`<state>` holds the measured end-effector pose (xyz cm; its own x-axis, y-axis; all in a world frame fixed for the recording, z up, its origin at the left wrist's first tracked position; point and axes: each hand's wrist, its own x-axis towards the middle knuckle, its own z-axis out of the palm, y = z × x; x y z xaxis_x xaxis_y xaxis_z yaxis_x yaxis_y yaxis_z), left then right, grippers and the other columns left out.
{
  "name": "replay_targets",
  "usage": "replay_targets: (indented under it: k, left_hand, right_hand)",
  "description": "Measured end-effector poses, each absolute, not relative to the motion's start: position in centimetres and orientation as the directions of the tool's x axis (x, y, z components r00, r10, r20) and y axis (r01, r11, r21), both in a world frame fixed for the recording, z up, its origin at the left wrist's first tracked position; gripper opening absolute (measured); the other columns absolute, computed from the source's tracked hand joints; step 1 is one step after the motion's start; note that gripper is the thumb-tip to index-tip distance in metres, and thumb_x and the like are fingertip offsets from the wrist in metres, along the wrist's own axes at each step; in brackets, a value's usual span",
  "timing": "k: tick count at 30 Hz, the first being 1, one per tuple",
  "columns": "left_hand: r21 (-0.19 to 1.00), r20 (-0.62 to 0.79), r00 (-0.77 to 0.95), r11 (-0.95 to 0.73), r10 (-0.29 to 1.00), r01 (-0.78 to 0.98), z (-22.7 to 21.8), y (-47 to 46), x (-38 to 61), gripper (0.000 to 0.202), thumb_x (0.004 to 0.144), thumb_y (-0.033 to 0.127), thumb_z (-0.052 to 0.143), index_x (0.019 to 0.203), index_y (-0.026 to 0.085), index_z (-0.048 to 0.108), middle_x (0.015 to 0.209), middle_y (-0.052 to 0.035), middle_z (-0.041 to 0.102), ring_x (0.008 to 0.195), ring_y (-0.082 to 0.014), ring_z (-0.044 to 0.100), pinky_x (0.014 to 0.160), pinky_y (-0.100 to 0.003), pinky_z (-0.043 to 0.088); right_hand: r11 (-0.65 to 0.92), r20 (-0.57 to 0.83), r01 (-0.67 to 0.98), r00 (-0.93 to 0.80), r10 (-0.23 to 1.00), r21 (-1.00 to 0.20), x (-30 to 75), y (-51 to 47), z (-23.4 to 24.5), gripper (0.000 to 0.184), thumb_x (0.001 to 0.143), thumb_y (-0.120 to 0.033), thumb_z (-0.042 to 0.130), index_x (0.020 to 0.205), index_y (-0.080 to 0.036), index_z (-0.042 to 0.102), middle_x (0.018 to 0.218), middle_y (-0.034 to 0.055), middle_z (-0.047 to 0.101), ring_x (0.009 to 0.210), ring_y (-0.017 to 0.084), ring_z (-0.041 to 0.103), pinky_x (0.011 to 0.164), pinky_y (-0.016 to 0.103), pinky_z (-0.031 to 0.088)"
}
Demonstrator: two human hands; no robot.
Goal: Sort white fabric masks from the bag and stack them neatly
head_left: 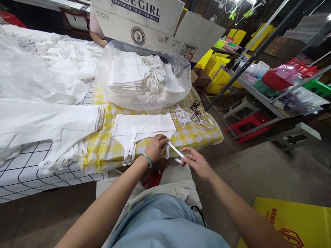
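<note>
A white camisole lies flat on the yellow checked cloth, its straps toward me. My left hand, with a green bangle on the wrist, is closed on the camisole where the right-side strap begins. From there the narrow white strap runs taut to my right hand, which pinches it just past the table edge. The other strap hangs loosely at the camisole's left side. Behind it, a clear plastic bag holds a thick stack of white camisoles.
Two pairs of scissors lie beside white thread scraps at the right. More camisoles are stacked at the left. A large carton stands behind the bag, with another person's arm beside it. A metal shelf is on the right.
</note>
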<state>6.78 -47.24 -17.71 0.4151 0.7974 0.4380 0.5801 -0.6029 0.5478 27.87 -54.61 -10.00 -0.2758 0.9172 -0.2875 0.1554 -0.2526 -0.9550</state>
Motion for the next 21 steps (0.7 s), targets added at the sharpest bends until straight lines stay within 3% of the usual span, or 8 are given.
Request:
replay_targets:
  k: [5, 11, 16, 19, 21]
  left_hand:
    - [0.553, 0.410, 0.416, -0.584, 0.811, 0.594, -17.7, -47.3, 6.8, 0.036, 0.078, 0.012, 0.055, 0.112, 0.017, 0.066, 0.106, -0.0110, 0.063, 0.100, -0.0236, 0.056, 0.093, -0.041, 0.047]
    - [0.698, 0.481, 0.262, -0.546, 0.837, 0.463, -16.3, -48.3, 7.7, 0.029, 0.082, 0.022, 0.058, 0.109, 0.016, 0.066, 0.114, -0.0129, 0.061, 0.108, -0.0249, 0.052, 0.097, -0.045, 0.043]
    - [0.951, 0.261, 0.199, -0.287, 0.945, 0.116, -14.3, -48.0, 7.5, 0.035, 0.079, 0.014, 0.051, 0.111, 0.019, 0.066, 0.118, -0.0095, 0.061, 0.108, -0.0212, 0.055, 0.086, -0.034, 0.048]
    - [0.987, 0.159, 0.308, -0.140, 0.938, -0.082, -12.8, -46.9, 6.4, 0.045, 0.079, 0.019, 0.054, 0.124, 0.019, 0.058, 0.119, -0.0089, 0.062, 0.106, -0.0198, 0.056, 0.086, -0.032, 0.047]
    - [0.990, 0.114, 0.350, -0.075, 0.930, -0.121, -12.1, -46.2, 5.7, 0.044, 0.079, 0.028, 0.060, 0.121, 0.016, 0.057, 0.105, -0.0083, 0.065, 0.094, -0.0177, 0.059, 0.083, -0.031, 0.047]
  right_hand:
    - [-0.208, -0.278, 0.196, -0.475, 0.835, -0.958, 28.1, -51.0, -3.0, 0.021, 0.085, -0.035, 0.060, 0.094, -0.017, 0.066, 0.086, 0.0051, 0.071, 0.083, 0.015, 0.065, 0.083, 0.030, 0.047]
    - [-0.298, -0.342, 0.178, -0.626, 0.701, -0.938, 26.3, -47.9, -4.0, 0.030, 0.073, -0.028, 0.074, 0.098, -0.015, 0.066, 0.093, 0.0068, 0.072, 0.082, 0.016, 0.068, 0.085, 0.034, 0.050]
    - [-0.336, -0.334, 0.096, -0.532, 0.778, -0.937, 24.8, -45.9, -5.8, 0.025, 0.072, -0.034, 0.075, 0.087, -0.015, 0.069, 0.074, -0.0004, 0.067, 0.064, 0.008, 0.059, 0.070, 0.023, 0.047]
    - [-0.284, -0.279, 0.071, -0.516, 0.810, -0.956, 24.2, -44.4, -6.4, 0.023, 0.072, -0.034, 0.075, 0.081, -0.014, 0.069, 0.079, -0.0007, 0.065, 0.073, 0.007, 0.057, 0.074, 0.022, 0.043]
    - [-0.285, -0.260, 0.033, -0.527, 0.809, -0.958, 23.8, -43.5, -6.8, 0.023, 0.073, -0.036, 0.075, 0.078, -0.014, 0.068, 0.080, 0.0007, 0.065, 0.078, 0.009, 0.057, 0.078, 0.023, 0.042]
